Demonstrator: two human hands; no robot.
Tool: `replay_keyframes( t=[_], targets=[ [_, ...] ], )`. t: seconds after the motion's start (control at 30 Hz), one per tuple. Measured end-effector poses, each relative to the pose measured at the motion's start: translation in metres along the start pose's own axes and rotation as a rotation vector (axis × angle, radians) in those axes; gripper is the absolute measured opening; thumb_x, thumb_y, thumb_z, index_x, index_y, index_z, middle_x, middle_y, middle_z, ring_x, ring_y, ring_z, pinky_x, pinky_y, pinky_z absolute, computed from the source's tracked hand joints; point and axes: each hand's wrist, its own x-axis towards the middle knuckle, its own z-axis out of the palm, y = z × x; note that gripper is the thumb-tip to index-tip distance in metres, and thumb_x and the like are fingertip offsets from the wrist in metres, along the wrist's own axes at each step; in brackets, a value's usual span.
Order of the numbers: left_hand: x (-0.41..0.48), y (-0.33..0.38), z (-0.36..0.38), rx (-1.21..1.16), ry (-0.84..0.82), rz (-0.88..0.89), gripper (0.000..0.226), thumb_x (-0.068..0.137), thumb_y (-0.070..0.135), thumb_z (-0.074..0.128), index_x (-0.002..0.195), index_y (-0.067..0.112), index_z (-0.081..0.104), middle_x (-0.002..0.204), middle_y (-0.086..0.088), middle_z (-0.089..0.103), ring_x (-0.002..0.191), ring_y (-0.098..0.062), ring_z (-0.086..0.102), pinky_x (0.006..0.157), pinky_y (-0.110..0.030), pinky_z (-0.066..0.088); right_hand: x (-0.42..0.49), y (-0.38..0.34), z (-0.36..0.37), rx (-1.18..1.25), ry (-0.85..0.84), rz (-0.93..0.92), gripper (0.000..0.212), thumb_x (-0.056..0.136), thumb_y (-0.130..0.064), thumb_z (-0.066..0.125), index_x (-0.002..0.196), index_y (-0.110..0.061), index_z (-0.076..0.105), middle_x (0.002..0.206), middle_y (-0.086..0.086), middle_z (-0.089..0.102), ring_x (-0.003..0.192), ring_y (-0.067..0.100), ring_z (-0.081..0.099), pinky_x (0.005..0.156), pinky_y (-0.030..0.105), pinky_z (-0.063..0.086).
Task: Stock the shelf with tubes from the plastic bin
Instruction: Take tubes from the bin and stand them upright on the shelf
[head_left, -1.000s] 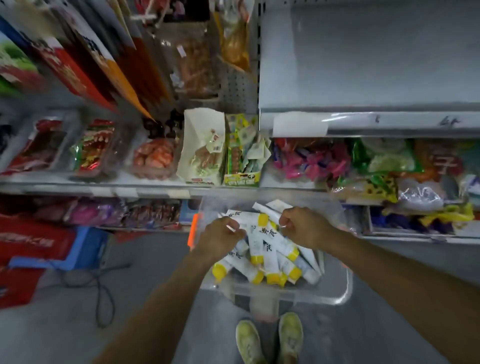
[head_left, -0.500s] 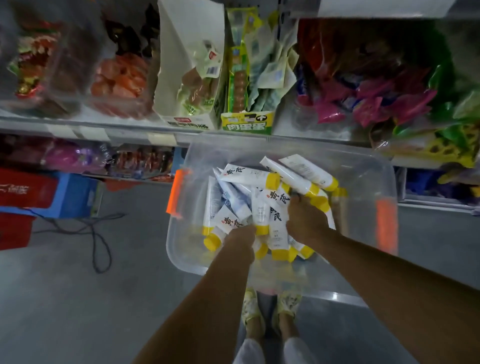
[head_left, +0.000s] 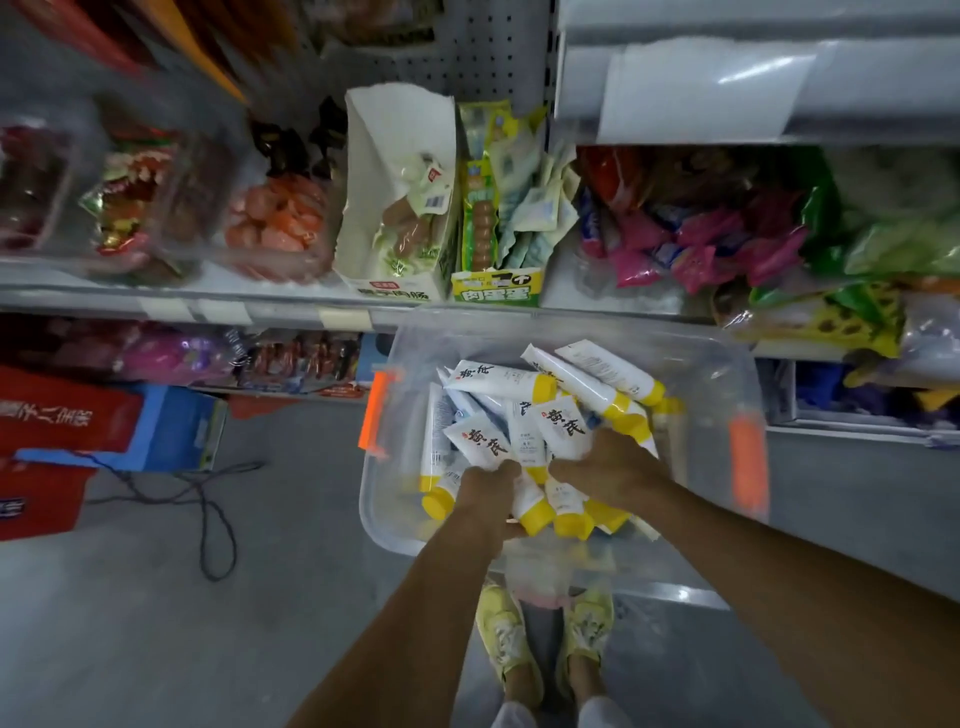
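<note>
A clear plastic bin (head_left: 691, 364) with orange latches stands below the shelf edge, holding several white tubes (head_left: 498, 384) with yellow caps. Both my hands reach down into the pile. My left hand (head_left: 485, 491) grips tubes at the near left of the heap, with a yellow cap poking out beside it. My right hand (head_left: 605, 467) closes over tubes in the middle, its fingers buried among them. The shelf (head_left: 270, 299) runs above the bin, packed with snack packets.
Open cartons of sausage snacks (head_left: 400, 208) sit on the shelf just above the bin. Pink and green packets (head_left: 717, 244) fill the right side. A blue and red box (head_left: 119, 431) and a loose cable (head_left: 208, 514) lie on the floor at left. My shoes (head_left: 545, 639) show under the bin.
My view dropped down to the bin and lifted a little again. Both hands went from the top of the pile down into the tubes and stayed there.
</note>
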Motion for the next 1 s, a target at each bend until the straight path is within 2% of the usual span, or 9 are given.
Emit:
replay_keyframes(
  t=[0.13,0.2,0.33,0.43,0.6,0.67,0.73,0.83,1.0],
  targets=[
    [-0.055,0.017,-0.010,0.012,-0.070,0.228,0.015,0.096,0.012,0.053,0.109,0.011,0.060,0.103,-0.015,0.067,0.090,-0.032,0.065,0.063,-0.041,0.058,-0.043,-0.018,-0.026,0.422,-0.071,-0.110,0.029,0.074,-0.019,0.077,0.098,-0.018,0.060,0.088,0.001,0.066,0.070,0.013,0.061,0.065,0.035,0.056],
    [-0.085,0.029,-0.016,0.048,-0.122,0.352,0.015,0.097,0.012,0.053,0.109,0.011,0.061,0.101,-0.012,0.070,0.088,-0.030,0.067,0.067,-0.042,0.058,-0.068,-0.033,-0.043,0.528,-0.074,-0.130,0.032,0.073,-0.017,0.078,0.099,-0.014,0.060,0.085,0.007,0.068,0.066,0.020,0.064,0.053,0.035,0.053],
    [-0.144,0.059,-0.030,0.126,-0.177,0.573,0.008,0.098,0.014,0.055,0.104,0.016,0.059,0.090,0.003,0.070,0.078,-0.013,0.068,0.050,-0.026,0.056,-0.120,-0.069,-0.079,0.642,-0.024,-0.234,0.021,0.086,-0.029,0.069,0.091,-0.008,0.064,0.065,0.012,0.063,0.042,0.019,0.056,0.038,0.024,0.042],
    [-0.184,0.079,-0.041,0.147,-0.190,0.692,0.014,0.097,0.020,0.057,0.110,0.015,0.056,0.105,-0.003,0.069,0.089,-0.018,0.068,0.053,-0.027,0.056,-0.150,-0.091,-0.106,0.675,0.114,-0.241,0.035,0.093,-0.034,0.053,0.070,-0.008,0.058,0.061,0.014,0.057,0.042,0.019,0.054,0.047,0.025,0.042],
    [-0.242,0.109,-0.049,0.162,-0.245,0.877,0.020,0.095,0.023,0.060,0.114,0.017,0.056,0.109,-0.003,0.071,0.094,-0.022,0.070,0.061,-0.032,0.056,-0.200,-0.121,-0.145,0.802,0.191,-0.332,0.024,0.088,-0.024,0.050,0.067,-0.012,0.057,0.071,0.012,0.057,0.070,0.026,0.054,0.067,0.038,0.042],
    [-0.264,0.123,-0.051,0.176,-0.243,0.960,0.022,0.095,0.021,0.060,0.115,0.014,0.055,0.110,-0.005,0.071,0.095,-0.023,0.070,0.064,-0.036,0.057,-0.228,-0.132,-0.163,0.764,0.194,-0.435,0.018,0.079,-0.030,0.053,0.074,-0.014,0.058,0.071,0.008,0.056,0.069,0.021,0.051,0.069,0.036,0.039],
    [-0.285,0.135,-0.053,0.199,-0.225,1.035,0.024,0.094,0.023,0.062,0.115,0.014,0.055,0.111,-0.006,0.070,0.096,-0.024,0.070,0.070,-0.044,0.059,-0.251,-0.139,-0.179,0.743,0.188,-0.546,0.015,0.086,-0.025,0.055,0.080,-0.013,0.063,0.071,0.007,0.061,0.067,0.018,0.053,0.065,0.032,0.041],
    [-0.317,0.155,-0.056,0.221,-0.212,1.145,0.025,0.093,0.027,0.062,0.115,0.018,0.054,0.110,-0.003,0.070,0.096,-0.024,0.069,0.077,-0.050,0.059,-0.283,-0.147,-0.204,0.767,0.170,-0.692,0.017,0.094,-0.014,0.054,0.103,-0.013,0.069,0.093,0.011,0.073,0.078,0.021,0.065,0.067,0.031,0.051],
    [-0.373,0.184,-0.050,0.263,-0.195,1.353,0.033,0.091,0.036,0.064,0.119,0.023,0.052,0.117,0.002,0.066,0.102,-0.019,0.067,0.084,-0.050,0.057,-0.326,-0.160,-0.251,0.699,0.255,-0.868,0.023,0.091,-0.014,0.061,0.113,-0.013,0.067,0.109,0.012,0.072,0.099,0.033,0.067,0.090,0.045,0.051]
  ],
)
